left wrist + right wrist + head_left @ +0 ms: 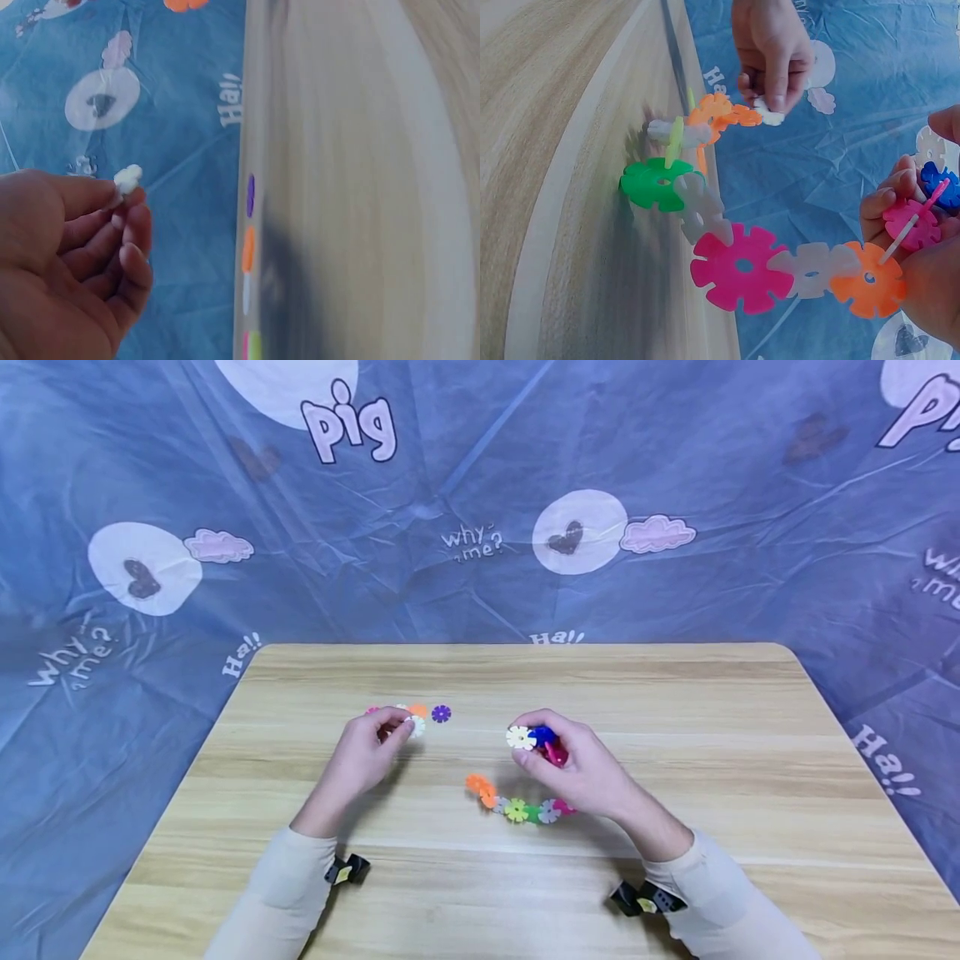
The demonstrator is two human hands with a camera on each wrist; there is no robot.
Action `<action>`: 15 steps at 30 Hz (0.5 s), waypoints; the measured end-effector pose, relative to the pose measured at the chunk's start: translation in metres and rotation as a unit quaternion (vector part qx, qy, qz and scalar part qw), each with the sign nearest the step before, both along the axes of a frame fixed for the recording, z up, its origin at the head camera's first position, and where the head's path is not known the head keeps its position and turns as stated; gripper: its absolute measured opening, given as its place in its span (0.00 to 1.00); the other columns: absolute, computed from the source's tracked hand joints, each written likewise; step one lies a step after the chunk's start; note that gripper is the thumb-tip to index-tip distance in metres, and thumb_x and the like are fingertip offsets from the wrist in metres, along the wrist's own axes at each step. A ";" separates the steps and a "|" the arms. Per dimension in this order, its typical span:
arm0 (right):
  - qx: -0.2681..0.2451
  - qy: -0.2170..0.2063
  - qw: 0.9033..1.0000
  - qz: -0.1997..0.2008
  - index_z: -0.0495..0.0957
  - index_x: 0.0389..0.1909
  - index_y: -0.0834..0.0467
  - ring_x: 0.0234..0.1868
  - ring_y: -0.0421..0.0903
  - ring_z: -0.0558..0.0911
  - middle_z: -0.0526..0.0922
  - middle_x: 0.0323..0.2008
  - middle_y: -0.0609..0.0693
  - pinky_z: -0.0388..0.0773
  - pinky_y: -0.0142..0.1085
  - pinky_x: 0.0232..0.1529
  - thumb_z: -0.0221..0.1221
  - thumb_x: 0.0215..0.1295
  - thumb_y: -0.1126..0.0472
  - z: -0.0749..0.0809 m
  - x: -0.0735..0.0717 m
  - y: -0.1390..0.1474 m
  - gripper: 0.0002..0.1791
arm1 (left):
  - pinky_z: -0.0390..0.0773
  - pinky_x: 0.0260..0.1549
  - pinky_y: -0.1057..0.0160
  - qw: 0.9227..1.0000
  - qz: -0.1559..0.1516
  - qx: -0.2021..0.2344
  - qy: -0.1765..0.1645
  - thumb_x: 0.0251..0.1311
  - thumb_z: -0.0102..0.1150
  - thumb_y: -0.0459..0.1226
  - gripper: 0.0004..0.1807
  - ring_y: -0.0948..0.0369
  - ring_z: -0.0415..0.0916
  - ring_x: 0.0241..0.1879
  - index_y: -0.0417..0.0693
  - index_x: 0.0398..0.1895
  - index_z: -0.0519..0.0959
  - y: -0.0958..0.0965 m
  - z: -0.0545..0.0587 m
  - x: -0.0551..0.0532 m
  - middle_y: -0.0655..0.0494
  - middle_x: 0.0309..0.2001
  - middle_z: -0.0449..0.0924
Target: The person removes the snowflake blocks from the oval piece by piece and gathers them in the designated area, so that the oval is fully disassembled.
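Observation:
My left hand (pixel 366 752) pinches a white snowflake disc (pixel 417 727) between thumb and fingertips, above the table's left part. Across from it, my right hand (pixel 583 767) grips the upper end of a chain of slotted plastic discs. A cream disc (pixel 519 738) sticks out past its fingertips, joined to a blue disc (pixel 543 737) and pink pieces. From that hand the chain hangs through an orange disc (pixel 868 279), a large pink disc (pixel 742 267) and a green disc (pixel 660 184). Its far end finishes in orange discs (pixel 481 787). The left-hand disc is apart from the chain's cream end.
Behind the left hand, a purple disc (pixel 441 714) and an orange disc (pixel 418 711) lie on the wooden table (pixel 712 693), with a few more loose discs partly hidden. A blue printed cloth (pixel 450 593) hangs behind the table's far edge.

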State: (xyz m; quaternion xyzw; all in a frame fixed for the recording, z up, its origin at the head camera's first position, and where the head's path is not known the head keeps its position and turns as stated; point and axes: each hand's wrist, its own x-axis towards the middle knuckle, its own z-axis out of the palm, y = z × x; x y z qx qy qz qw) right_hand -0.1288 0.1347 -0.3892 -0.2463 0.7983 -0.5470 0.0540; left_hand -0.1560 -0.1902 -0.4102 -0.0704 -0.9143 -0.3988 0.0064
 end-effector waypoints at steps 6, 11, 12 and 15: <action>-0.002 0.009 1.000 0.001 0.81 0.57 0.59 0.28 0.40 0.73 0.78 0.32 0.49 0.74 0.31 0.25 0.66 0.74 0.62 0.000 0.000 0.000 0.14 | 0.82 0.45 0.57 0.999 0.011 -0.029 -0.018 0.77 0.60 0.37 0.13 0.55 0.81 0.41 0.39 0.54 0.87 -0.011 -0.008 -0.006 0.47 0.44 0.89; 0.001 0.008 1.000 0.000 0.81 0.57 0.58 0.28 0.41 0.73 0.77 0.31 0.49 0.74 0.31 0.25 0.66 0.73 0.62 -0.002 0.000 0.000 0.15 | 0.80 0.42 0.60 0.998 0.028 -0.046 -0.039 0.76 0.62 0.36 0.10 0.56 0.80 0.39 0.39 0.50 0.87 -0.020 -0.015 -0.012 0.47 0.40 0.89; 0.003 0.007 1.000 -0.001 0.81 0.57 0.58 0.28 0.41 0.73 0.77 0.31 0.48 0.74 0.31 0.25 0.66 0.73 0.62 -0.002 0.000 0.000 0.15 | 0.79 0.41 0.62 0.998 0.031 -0.046 -0.042 0.76 0.63 0.36 0.09 0.57 0.80 0.38 0.39 0.49 0.88 -0.022 -0.017 -0.013 0.47 0.39 0.88; 0.005 0.008 1.000 -0.003 0.81 0.57 0.57 0.27 0.41 0.72 0.76 0.31 0.48 0.73 0.31 0.25 0.67 0.73 0.62 -0.002 0.001 0.000 0.15 | 0.78 0.39 0.64 0.997 0.039 -0.046 -0.047 0.75 0.64 0.34 0.07 0.58 0.80 0.36 0.39 0.45 0.88 -0.026 -0.019 -0.017 0.47 0.37 0.88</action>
